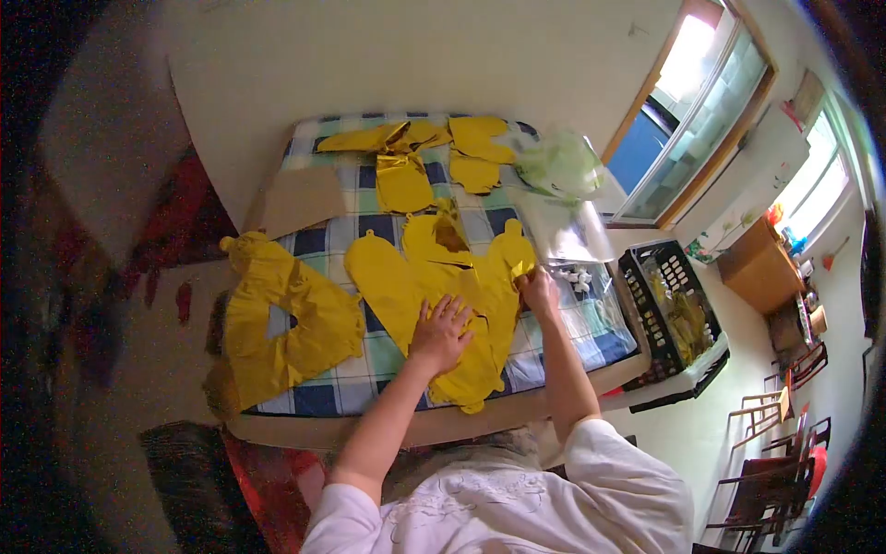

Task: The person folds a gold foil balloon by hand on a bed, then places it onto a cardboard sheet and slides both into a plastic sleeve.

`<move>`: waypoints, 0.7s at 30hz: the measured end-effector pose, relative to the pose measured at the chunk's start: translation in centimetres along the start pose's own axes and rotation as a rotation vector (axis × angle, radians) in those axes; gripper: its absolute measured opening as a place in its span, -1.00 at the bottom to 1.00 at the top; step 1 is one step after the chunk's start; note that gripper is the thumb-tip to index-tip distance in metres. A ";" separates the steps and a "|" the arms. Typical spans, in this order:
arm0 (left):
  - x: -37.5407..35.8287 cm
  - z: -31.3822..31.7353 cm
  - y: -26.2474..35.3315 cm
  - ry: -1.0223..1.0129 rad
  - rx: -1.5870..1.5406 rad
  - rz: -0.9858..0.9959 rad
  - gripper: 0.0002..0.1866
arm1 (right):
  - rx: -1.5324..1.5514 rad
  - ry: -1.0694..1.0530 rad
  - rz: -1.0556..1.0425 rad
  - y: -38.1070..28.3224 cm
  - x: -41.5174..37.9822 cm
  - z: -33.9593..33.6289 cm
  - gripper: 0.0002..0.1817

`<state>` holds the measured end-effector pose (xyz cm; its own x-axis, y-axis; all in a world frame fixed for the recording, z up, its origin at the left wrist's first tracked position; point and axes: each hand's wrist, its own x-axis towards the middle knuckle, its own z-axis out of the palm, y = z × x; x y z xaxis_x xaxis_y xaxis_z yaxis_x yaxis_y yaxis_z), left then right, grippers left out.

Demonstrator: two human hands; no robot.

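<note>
A flat gold foil balloon (pixel 381 277), shaped roughly like a V, lies on the plaid-covered mattress (pixel 341 392) in front of me. My left hand (pixel 441 334) rests palm down on it, fingers spread. At the balloon's upper right arm, my right hand (pixel 538 288) pinches a small folded bit of the gold foil; the fingertips are partly hidden. Between the V's arms sits another gold foil piece (pixel 434 238) with a shiny brown patch. To the left, a flat A-shaped foil balloon (pixel 249 323) hangs slightly over the mattress edge.
More gold foil balloons (pixel 403 185) lie along the far side. A cardboard sheet (pixel 300 198) is at the left, and clear plastic bags (pixel 563 171) at the right. Beside the mattress stands a black crate (pixel 646 286) with gold foil inside. Chairs (pixel 771 480) stand at far right.
</note>
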<state>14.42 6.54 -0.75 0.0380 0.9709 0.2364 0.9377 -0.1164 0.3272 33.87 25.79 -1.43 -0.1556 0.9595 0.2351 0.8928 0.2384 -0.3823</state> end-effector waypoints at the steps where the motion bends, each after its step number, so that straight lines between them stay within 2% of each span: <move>1: 0.1 -0.1 0.0 -0.005 0.001 -0.003 -0.47 | 0.089 0.009 -0.022 -0.1 0.1 0.2 -0.57; 3: 0.0 -0.2 0.1 -0.018 -0.002 -0.011 -0.46 | 0.288 0.037 -0.086 -0.6 -0.3 -0.1 -0.55; 6: 0.0 -0.3 0.1 0.002 -0.019 -0.001 -0.46 | 0.109 0.281 0.038 -2.2 -0.7 -1.3 -0.57; 7: 0.0 -0.2 0.0 0.009 -0.017 0.005 -0.46 | -0.005 0.203 0.121 -2.3 -0.8 -1.3 -0.53; 10: 0.1 0.0 -0.1 0.029 -0.012 0.015 -0.47 | 0.047 0.092 0.108 -3.3 -1.7 -2.2 -0.41; 11: 0.2 0.3 -0.2 0.035 -0.008 0.011 -0.47 | 0.088 0.142 0.030 -1.6 -0.8 -0.4 -0.36; 14: 0.2 0.6 -0.4 0.036 0.001 0.018 -0.47 | 0.279 0.117 0.084 -1.9 0.2 0.5 -0.37; 17: 0.1 0.1 -0.2 0.047 0.003 0.028 -0.47 | 0.562 0.079 -0.022 -6.5 -1.5 -4.0 -0.41; 20: 0.0 0.4 -0.2 0.071 0.022 0.033 -0.49 | 1.450 -0.143 -0.169 -8.6 -2.2 -5.1 -0.48; 21: -0.1 0.6 -0.1 0.079 0.031 0.036 -0.50 | 1.375 -0.019 -0.177 -8.3 -2.3 -4.8 -0.55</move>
<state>14.53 6.61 -1.39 0.0459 0.9466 0.3191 0.9466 -0.1432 0.2887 28.83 20.85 5.46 -0.2370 0.9005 0.3647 -0.2669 0.3006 -0.9156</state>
